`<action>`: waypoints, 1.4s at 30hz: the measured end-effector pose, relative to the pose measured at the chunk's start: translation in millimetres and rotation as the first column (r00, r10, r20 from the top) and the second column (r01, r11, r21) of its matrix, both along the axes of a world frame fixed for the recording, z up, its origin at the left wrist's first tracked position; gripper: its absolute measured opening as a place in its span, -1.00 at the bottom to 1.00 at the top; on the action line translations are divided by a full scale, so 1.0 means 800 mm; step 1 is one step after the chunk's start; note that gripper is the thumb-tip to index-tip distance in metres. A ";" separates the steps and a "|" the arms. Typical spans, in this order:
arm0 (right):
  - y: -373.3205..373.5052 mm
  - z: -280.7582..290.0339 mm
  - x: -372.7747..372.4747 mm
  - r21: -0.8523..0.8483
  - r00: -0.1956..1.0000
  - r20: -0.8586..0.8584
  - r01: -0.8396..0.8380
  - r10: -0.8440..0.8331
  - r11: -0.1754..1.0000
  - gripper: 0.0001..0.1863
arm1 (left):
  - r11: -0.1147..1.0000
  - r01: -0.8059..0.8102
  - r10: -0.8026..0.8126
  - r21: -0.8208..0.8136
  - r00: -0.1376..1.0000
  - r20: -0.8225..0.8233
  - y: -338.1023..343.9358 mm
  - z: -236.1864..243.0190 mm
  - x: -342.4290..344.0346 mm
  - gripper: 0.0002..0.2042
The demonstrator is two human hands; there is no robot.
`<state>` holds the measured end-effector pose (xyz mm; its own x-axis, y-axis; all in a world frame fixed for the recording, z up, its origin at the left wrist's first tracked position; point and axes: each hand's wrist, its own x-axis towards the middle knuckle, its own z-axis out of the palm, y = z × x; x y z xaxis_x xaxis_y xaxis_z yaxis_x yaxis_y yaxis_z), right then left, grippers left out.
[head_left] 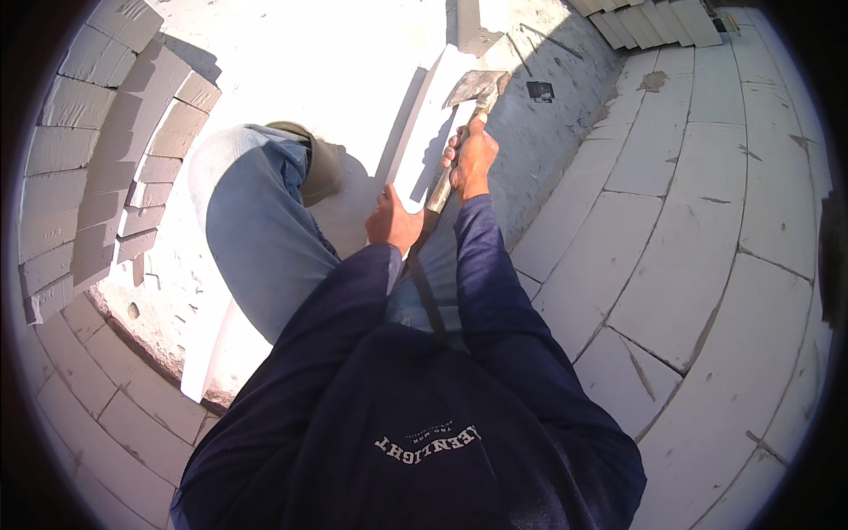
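White block (419, 152): probably brittle; left fingers (389, 198) grasp its near end. Hatchet (477, 86), over block's right edge: likely head-heavy; right fingers (453, 152) grip handle (440, 192).

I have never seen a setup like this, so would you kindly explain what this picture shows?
There is no machine here, only a person's bare hands. The single picture comes from a wide fisheye camera worn on the head, looking down, so straight edges bend near the rim. The right hand holds a hatchet-like tool by its handle, with the metal head near the far end of a long white block. The left hand grips that block's near end. A small dark object lies on the pale ground. Stacked grey blocks stand at left; large pale blocks run in rows at right.
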<state>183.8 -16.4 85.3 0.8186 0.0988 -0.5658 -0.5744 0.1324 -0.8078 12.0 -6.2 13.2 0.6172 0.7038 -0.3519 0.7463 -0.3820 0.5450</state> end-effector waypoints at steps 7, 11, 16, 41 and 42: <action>-0.020 0.009 -0.017 -0.020 0.975 0.215 -0.059 0.062 0.998 -0.55 | 0.998 0.017 -0.011 0.068 0.997 -0.078 -0.004 0.006 0.003 -0.32; -0.036 0.009 -0.049 -0.012 0.983 0.169 -0.065 0.066 0.998 -0.62 | 0.998 0.039 -0.036 0.042 0.996 -0.081 -0.001 0.000 -0.001 -0.31; -0.077 -0.006 -0.095 -0.033 0.981 0.180 -0.068 0.073 0.997 -0.66 | 0.998 0.046 -0.042 0.052 0.996 -0.075 -0.003 0.009 -0.001 -0.20; -0.080 0.047 -0.097 -0.075 0.968 0.132 -0.203 0.212 0.976 -0.75 | 0.923 0.240 -0.351 0.301 0.845 0.403 0.215 0.259 0.153 -0.41; -0.075 0.046 -0.098 -0.090 0.965 0.125 -0.219 0.229 0.972 -0.73 | 0.880 0.263 -0.389 0.396 0.877 0.283 0.222 0.221 0.151 -0.43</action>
